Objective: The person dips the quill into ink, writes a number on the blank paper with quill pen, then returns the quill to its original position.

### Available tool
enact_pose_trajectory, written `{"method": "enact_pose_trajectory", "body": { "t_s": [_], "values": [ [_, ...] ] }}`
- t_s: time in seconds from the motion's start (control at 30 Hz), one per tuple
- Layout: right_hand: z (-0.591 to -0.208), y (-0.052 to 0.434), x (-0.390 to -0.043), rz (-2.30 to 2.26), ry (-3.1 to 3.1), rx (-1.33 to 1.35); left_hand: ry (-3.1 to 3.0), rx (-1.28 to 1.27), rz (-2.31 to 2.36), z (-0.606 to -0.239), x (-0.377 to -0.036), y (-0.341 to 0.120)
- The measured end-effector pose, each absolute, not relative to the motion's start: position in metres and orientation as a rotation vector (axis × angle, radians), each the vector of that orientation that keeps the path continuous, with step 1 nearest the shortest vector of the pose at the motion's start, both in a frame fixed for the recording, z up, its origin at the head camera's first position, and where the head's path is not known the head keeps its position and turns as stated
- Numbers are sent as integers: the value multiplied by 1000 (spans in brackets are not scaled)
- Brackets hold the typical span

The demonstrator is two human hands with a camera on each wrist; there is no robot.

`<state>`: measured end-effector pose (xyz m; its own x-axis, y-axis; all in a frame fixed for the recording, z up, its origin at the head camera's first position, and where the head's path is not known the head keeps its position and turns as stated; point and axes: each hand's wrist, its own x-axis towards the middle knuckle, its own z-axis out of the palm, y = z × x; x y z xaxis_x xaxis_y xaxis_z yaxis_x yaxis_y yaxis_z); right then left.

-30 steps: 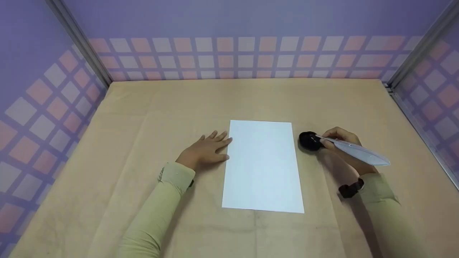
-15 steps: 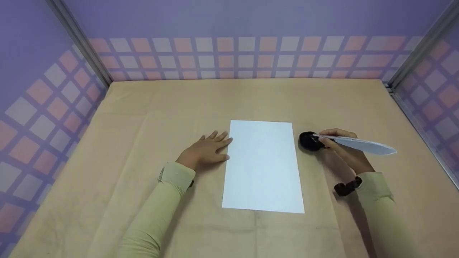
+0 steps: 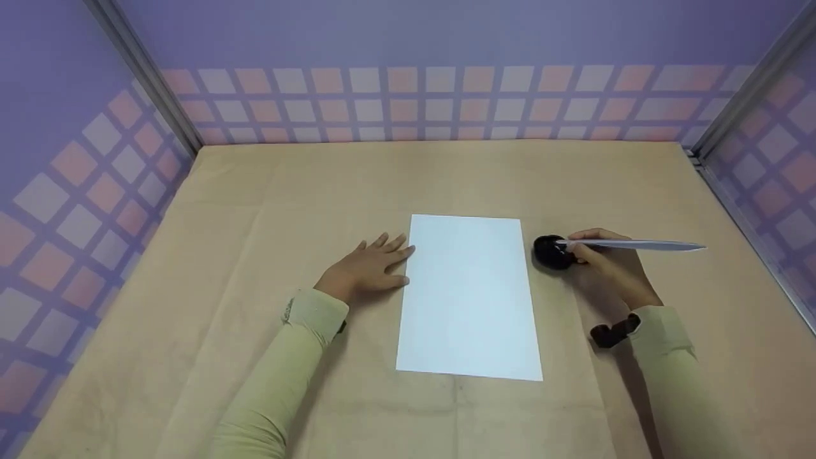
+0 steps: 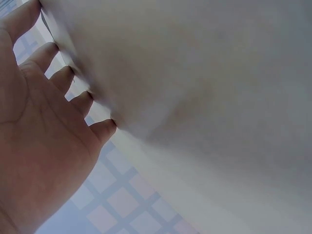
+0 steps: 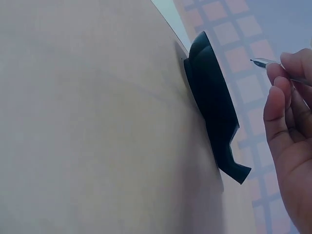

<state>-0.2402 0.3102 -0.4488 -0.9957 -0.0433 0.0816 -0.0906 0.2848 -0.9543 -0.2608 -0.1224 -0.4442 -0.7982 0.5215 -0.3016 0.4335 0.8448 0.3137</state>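
Right hand fingers pinch a feather pen; its nib hangs just above the black inkpot, a gap only the right wrist view shows. Left hand lies flat, fingers spread, touching the paper edge.

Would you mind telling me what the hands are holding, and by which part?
The right hand pinches a quill pen near its nib end, above the black inkwell. The left hand holds nothing.

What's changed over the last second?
The right hand swung the feather pen it grips, its tail rising from slanted down-right to level, tip at the black inkpot. Left hand, paper and inkpot stayed put.
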Motion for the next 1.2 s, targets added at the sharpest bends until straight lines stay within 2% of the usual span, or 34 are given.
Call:
{"method": "enact_pose_trajectory", "body": {
  "t_s": [0.33,1.2],
  "values": [
    [-449,309,-246,1622,-2657,-129,2647,697,359,-443,-259,-122],
    [-446,309,-251,1490,-2747,-82,2630,706,363,-442,-259,-122]
  ]
}}
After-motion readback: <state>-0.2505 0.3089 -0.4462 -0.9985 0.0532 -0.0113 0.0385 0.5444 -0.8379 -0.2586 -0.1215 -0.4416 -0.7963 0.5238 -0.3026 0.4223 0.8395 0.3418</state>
